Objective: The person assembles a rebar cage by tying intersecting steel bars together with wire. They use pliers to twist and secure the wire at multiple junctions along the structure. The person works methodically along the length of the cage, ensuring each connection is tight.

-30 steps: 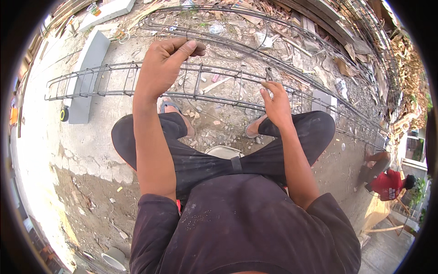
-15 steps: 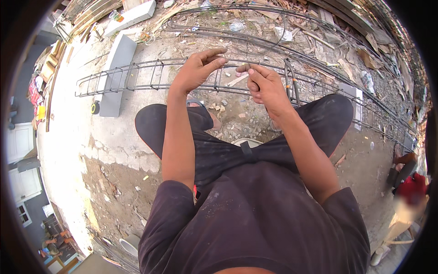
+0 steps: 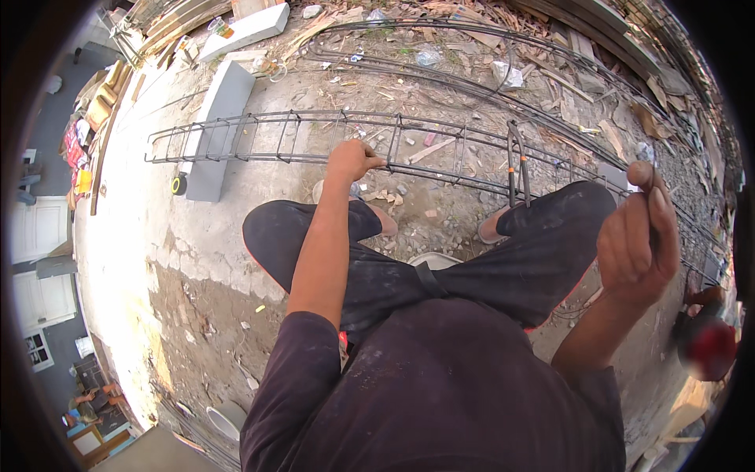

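A long rebar cage (image 3: 314, 116), made of dark bars with ties across them, lies before my knees. My left hand (image 3: 352, 160) is closed at its near bar, thumb and fingers meeting by a cross tie; the fingertips are partly hidden. Well away from the cage, my right hand (image 3: 638, 244) is raised at the right, its thumb and forefinger pinched together. Whatever is in that pinch is too small to make out. A pair of tying pincers (image 3: 517, 169) with orange bands leans across the cage beside my right knee.
Grey blocks (image 3: 216, 130) support the cage at the left and another block (image 3: 617, 178) at the right. A yellow-black tape measure (image 3: 178, 184) sits beside the left block. Loose bent rebar (image 3: 409, 69) and scrap wood lie beyond. A person in red (image 3: 708, 346) is at the right edge.
My hands have parted. The right swung out to the right and nearer, still pinched; the left came down from above the cage onto its near bar and closed there.
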`<state>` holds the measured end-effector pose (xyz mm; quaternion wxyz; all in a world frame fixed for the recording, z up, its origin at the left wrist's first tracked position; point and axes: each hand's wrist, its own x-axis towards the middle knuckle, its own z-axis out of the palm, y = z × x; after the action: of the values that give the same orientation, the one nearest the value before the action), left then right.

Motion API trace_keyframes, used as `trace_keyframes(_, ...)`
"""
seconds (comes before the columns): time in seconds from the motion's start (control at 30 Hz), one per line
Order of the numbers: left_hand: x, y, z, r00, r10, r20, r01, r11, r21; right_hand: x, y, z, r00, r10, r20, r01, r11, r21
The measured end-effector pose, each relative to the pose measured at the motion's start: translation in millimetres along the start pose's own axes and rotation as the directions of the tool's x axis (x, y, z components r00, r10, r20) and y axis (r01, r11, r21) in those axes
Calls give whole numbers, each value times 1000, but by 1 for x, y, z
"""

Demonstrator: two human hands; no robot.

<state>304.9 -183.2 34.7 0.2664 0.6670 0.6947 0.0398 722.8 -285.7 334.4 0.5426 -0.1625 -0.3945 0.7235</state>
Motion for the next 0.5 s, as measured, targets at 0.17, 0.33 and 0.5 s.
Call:
trace_keyframes(0.17,9,-9,10,1000,-23,-6,22,997,-71,-2,-15,-4,935,-259,242,236,964,119)
trace_keyframes(0.33,6,-14,15,999,-25,-35,22,996,-90,31,99,5,916,395,-75,-400,914,-66)
trace_keyframes(0.5,-1,-7,15,998,-49,-48,45,996,-75,37,287,-25,472,814,-340,-874,482,-60)
